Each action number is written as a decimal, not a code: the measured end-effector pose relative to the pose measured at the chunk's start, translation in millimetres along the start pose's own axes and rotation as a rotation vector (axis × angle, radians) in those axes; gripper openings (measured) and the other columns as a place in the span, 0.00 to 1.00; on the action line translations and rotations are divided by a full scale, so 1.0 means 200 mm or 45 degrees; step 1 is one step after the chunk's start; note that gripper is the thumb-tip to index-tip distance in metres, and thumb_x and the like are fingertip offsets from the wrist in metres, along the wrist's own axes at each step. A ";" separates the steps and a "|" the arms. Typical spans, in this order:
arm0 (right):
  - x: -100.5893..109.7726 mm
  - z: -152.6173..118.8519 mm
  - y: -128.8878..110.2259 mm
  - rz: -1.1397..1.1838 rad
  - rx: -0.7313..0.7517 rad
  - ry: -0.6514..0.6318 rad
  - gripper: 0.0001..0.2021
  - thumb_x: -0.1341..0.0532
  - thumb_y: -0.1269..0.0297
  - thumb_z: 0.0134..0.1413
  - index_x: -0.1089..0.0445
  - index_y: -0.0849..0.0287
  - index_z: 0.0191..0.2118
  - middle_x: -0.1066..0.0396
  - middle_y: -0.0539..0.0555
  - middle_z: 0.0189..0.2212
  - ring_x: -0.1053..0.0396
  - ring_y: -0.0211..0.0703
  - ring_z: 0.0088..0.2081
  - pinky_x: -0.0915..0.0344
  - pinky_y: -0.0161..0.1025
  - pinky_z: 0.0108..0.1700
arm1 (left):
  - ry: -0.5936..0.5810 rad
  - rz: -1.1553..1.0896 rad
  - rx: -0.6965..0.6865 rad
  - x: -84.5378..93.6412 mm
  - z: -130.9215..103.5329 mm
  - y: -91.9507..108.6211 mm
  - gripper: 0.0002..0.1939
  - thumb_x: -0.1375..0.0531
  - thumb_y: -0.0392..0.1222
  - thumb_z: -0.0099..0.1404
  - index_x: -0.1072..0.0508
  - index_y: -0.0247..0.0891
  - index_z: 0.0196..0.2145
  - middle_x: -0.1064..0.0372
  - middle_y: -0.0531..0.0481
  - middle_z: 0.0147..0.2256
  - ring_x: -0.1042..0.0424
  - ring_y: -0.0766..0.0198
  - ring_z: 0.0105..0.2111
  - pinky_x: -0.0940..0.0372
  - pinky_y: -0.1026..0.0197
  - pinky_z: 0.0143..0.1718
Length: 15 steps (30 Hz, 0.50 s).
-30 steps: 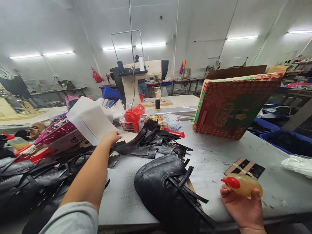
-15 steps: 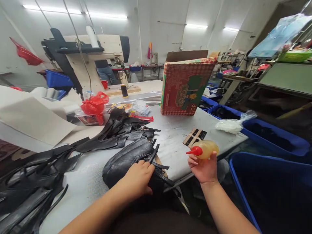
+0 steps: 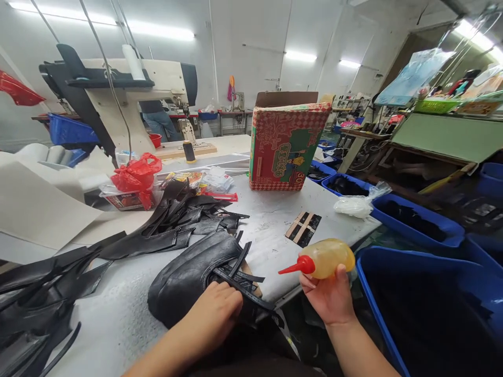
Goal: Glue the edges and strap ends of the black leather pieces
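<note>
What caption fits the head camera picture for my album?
Left hand on a black leathery piece, right hand holding a red-tipped bottle.

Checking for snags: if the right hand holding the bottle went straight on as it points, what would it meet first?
Probably the striped flat piece on the table; depth is unclear, so the right hand might pass above it.

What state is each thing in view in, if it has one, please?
Squeeze bottle: gripped sideways in the right hand
Black leather piece: lying under the left hand, straps loose
Left hand: fingers curled, grip unclear
Cardboard box: standing, top flap raised
Nearer red bag: bunched up
Thread spool: upright
Strip lights: lit
Large blue bin: open-topped
Sewing machine: on or off unclear
</note>
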State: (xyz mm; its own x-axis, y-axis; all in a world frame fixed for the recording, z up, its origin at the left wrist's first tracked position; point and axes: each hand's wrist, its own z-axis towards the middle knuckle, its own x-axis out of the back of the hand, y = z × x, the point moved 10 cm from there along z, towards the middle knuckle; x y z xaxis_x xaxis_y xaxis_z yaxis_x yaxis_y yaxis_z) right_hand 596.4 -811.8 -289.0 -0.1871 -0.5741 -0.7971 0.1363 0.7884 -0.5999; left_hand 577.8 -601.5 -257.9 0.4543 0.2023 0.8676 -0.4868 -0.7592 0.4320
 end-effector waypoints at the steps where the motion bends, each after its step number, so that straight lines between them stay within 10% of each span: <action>1: 0.00 0.00 -0.01 -0.026 0.032 0.000 0.25 0.28 0.46 0.32 0.28 0.50 0.40 0.26 0.52 0.34 0.33 0.39 0.26 0.39 0.30 0.18 | 0.002 -0.126 0.034 0.01 0.01 -0.03 0.07 0.47 0.30 0.52 0.34 0.39 0.30 0.31 0.51 0.34 0.36 0.60 0.37 0.45 0.57 0.42; 6: 0.00 -0.02 -0.07 -0.294 0.299 -0.059 0.27 0.27 0.49 0.32 0.29 0.49 0.42 0.26 0.53 0.35 0.28 0.47 0.32 0.30 0.38 0.25 | 0.080 -0.814 0.202 0.10 0.09 -0.15 0.09 0.48 0.43 0.56 0.33 0.38 0.32 0.33 0.52 0.32 0.36 0.61 0.34 0.43 0.61 0.37; 15: -0.09 -0.04 -0.07 -0.796 0.464 -0.268 0.26 0.28 0.53 0.36 0.30 0.56 0.44 0.25 0.60 0.36 0.26 0.57 0.36 0.26 0.49 0.36 | 0.141 -1.188 0.273 0.04 0.14 -0.20 0.15 0.44 0.52 0.47 0.32 0.36 0.26 0.37 0.54 0.24 0.41 0.64 0.27 0.47 0.61 0.32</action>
State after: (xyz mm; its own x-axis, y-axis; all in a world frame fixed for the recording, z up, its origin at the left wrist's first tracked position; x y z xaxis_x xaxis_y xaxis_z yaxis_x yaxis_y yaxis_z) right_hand 589.3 -811.0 -265.2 -0.1504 -0.9496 -0.2751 0.3856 0.1999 -0.9008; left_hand 621.4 -586.6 -275.4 0.5110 0.8308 0.2208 0.1862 -0.3577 0.9151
